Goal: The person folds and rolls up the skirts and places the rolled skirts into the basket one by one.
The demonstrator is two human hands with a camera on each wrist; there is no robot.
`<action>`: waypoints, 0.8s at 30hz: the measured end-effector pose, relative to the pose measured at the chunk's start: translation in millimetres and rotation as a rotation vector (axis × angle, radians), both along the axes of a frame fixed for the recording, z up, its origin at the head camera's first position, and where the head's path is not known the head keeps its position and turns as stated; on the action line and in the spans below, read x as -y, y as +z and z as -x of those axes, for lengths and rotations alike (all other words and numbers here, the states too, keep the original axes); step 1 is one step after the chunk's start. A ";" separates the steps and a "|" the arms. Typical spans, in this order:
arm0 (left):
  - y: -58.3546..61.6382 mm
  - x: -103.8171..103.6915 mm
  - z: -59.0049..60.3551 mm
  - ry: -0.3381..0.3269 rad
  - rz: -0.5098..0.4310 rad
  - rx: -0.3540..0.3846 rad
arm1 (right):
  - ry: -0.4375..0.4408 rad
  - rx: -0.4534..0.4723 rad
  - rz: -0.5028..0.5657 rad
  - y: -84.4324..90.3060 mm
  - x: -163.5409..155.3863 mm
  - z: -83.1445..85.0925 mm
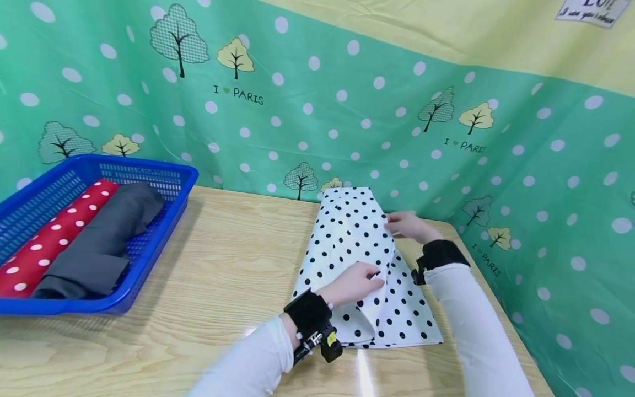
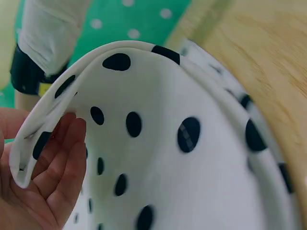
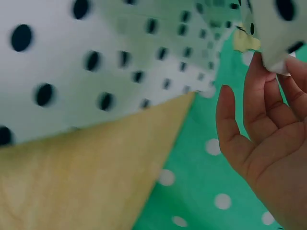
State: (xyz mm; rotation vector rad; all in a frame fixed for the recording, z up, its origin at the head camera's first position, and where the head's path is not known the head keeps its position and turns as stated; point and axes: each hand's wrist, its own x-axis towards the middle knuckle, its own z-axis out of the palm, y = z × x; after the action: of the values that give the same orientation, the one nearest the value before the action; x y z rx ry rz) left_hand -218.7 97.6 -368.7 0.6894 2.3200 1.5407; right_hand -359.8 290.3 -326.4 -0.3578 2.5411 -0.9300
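Polka-dot cloth [image 1: 342, 237] spreads over the desk [image 1: 238, 248], its raised edge pinched nearer the person by the left hand [image 1: 354, 283], farther away by the right hand's [image 1: 409, 226] fingers [image 3: 259, 103].

The left hand [image 2: 48, 187] grips an arched, dotted white cloth [image 2: 158, 96].

The bench [image 1: 238, 242] is brightly lit, streaked with glare; soft shadow is cast beside the basket [image 1: 74, 305]. The cloth [image 2: 156, 163] is partly blurred in both wrist views.
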 end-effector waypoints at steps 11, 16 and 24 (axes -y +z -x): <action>-58.7 10.8 16.7 0.087 0.054 0.042 | -0.051 0.051 -0.283 -64.5 21.1 -8.0; -60.3 40.5 19.8 0.110 0.105 0.055 | -0.045 0.077 -0.258 -66.4 45.1 -8.8; -43.7 89.4 16.9 0.136 0.191 0.084 | 0.052 0.139 -0.073 -62.9 77.9 -8.9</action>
State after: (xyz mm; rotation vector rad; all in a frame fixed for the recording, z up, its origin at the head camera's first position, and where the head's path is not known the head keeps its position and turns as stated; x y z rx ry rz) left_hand -235.6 8.2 -412.4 0.4201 2.4527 1.3483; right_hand -350.9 212.3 -389.2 -0.3239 2.4202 -0.8121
